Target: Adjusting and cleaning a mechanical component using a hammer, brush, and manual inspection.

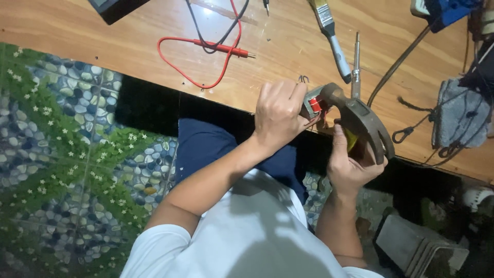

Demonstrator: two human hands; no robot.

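Note:
My left hand [279, 116] is closed around a small metal part with red windings [315, 106], held at the near edge of the wooden table [128, 46]. My right hand [350, 164] grips a claw hammer [360, 118] by its yellow handle, just below the head. The hammer's brown steel head rests against the small part. Both hands meet over the table edge, above my lap.
On the table lie red and black test leads [216, 49], a paintbrush [332, 36], a screwdriver [356, 64], a dark cable [396, 67] and a grey cloth [458, 116]. A pebble-and-grass patterned floor [62, 154] lies to the left; grey blocks [422, 247] sit lower right.

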